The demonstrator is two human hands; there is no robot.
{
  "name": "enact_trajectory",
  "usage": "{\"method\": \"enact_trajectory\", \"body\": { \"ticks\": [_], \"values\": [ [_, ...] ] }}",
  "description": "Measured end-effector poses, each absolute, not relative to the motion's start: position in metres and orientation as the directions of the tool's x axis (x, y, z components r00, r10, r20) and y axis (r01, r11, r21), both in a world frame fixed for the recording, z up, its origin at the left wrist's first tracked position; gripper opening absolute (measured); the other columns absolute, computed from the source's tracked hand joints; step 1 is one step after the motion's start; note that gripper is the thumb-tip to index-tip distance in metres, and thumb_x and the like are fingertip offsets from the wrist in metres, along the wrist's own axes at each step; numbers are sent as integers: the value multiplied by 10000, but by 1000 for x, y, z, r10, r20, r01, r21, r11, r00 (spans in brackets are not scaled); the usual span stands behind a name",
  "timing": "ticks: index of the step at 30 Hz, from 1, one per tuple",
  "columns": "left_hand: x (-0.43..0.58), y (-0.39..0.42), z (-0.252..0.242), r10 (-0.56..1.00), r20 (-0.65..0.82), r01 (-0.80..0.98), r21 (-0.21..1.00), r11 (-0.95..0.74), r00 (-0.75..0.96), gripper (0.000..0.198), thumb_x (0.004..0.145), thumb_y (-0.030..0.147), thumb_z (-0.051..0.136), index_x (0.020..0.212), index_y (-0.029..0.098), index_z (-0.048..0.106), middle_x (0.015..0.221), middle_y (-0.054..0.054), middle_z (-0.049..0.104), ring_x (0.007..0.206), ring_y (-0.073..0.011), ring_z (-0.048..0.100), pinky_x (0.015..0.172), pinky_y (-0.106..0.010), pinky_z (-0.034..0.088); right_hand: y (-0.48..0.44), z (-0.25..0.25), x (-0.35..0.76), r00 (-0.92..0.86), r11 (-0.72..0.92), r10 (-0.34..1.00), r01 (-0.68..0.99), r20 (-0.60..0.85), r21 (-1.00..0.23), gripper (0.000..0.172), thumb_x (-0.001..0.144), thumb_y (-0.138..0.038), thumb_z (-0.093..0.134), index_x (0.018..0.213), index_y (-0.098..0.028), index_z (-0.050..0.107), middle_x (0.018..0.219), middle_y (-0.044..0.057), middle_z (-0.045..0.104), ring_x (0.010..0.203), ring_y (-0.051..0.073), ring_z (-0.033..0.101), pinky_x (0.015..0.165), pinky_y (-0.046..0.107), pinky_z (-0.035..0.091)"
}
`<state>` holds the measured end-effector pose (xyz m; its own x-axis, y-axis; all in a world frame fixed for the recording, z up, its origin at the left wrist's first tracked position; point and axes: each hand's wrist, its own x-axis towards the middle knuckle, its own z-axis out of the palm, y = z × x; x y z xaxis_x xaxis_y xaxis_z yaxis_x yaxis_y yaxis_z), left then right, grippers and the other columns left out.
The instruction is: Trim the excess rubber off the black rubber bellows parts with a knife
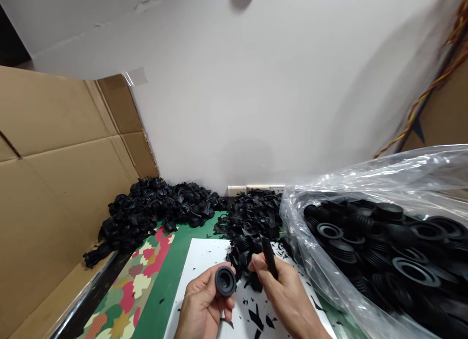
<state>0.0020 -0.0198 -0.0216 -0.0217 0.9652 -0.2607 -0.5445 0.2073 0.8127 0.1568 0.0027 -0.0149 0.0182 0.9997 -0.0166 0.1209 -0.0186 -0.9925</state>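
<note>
My left fingers (209,286) pinch a round black part (225,281); my right fingers (259,264) grip a slim black tool (269,259).

Bare hands: two, left hand (202,300) and right hand (283,286). Round black rubbery cup, in fingers: one (225,281). Slim black tool: one (269,259). Clear plastic bag: one (305,249); black ringed parts (387,258) inside, uncountable. White rectangular sheet: one (201,261).

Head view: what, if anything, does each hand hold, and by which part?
Left hand: a round, black, hollow piece, by its outer rim. Right hand: a slim black stick-like object; its gripped part is hidden.
</note>
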Motion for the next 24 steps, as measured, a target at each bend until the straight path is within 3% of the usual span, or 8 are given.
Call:
{"method": "enact_trajectory", "body": {
  "ticks": [3, 7, 10, 16, 20, 24],
  "values": [
    [2, -19, -25, 960, -278, -553, 807, 210, -41, 418, 522, 373, 862, 850, 128, 775, 537, -43, 644, 423, -113, 553, 357, -181, 399, 1, -15, 153, -122, 3, 992, 87, -8, -996, 381, 781, -504, 531, 679, -148, 619, 594, 4, 541, 606, 178, 481, 569, 269, 365],
    [5, -18, -28, 968, -247, -542, 821, 180, -52, 427, 519, 370, 865, 873, 149, 775, 547, -38, 654, 411, -98, 536, 361, -177, 395, -3, -23, 141, -267, 1, 963, -88, 25, -996, 429, 760, -530, 564, 791, -113, 660, 693, 56, 640, 702, 218, 565, 658, 292, 421],
    [7, -17, -29, 970, -238, -497, 849, 180, -55, 446, 524, 373, 862, 895, 144, 770, 575, -63, 682, 424, -113, 563, 368, -184, 406, -4, -29, 133, -229, -48, 973, -168, -8, -985, 391, 748, -493, 585, 788, -112, 665, 633, 44, 633, 625, 205, 567, 596, 286, 427],
    [4, -16, -28, 966, -244, -340, 918, 204, -79, 517, 544, 483, 817, 888, 101, 755, 493, -58, 650, 395, -134, 570, 324, -175, 355, -5, -34, 129, -89, -64, 995, -175, -49, -983, 257, 721, -384, 618, 731, -136, 682, 533, 2, 585, 516, 160, 513, 534, 264, 400],
    [4, -17, -26, 967, -218, -280, 944, 176, -129, 496, 571, 501, 798, 863, 104, 741, 423, -35, 618, 362, -101, 532, 344, -154, 322, -1, -43, 129, -88, -111, 991, -153, -98, -982, 323, 715, -461, 638, 689, -140, 666, 407, -52, 449, 397, 111, 386, 459, 248, 350],
    [4, -17, -26, 971, -202, -242, 956, 166, -131, 489, 538, 514, 812, 791, 105, 719, 396, -14, 595, 328, -71, 486, 338, -138, 284, 3, -49, 130, -69, -130, 990, -180, -119, -975, 415, 691, -545, 654, 649, -132, 654, 347, -75, 359, 377, 107, 369, 437, 240, 329]
  ]
}}
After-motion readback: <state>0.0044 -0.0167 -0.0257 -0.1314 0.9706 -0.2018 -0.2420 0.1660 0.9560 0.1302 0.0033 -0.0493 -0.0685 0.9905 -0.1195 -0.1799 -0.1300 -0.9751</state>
